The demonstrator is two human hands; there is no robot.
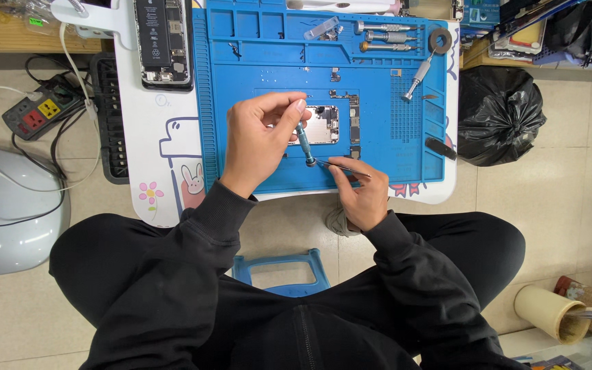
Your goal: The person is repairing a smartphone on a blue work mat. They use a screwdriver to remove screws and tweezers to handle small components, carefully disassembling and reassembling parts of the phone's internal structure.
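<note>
My left hand (258, 140) holds a small teal-handled screwdriver (304, 144) by its top, tip pointing down onto the blue work mat (241, 55). Just behind the screwdriver lies an opened phone body (323, 125) with bare metal and circuit parts showing. My right hand (358, 195) grips thin metal tweezers (340, 165), whose tips meet the screwdriver's tip near the mat's front edge. Both sleeves are black.
A second opened phone (163, 42) with a black battery lies at the back left. Several silver screwdrivers (385, 38), a tape roll (440, 40) and a loose driver (417, 79) sit at the mat's back right. A power strip (39, 113) and a black rubbish bag (498, 116) flank the table.
</note>
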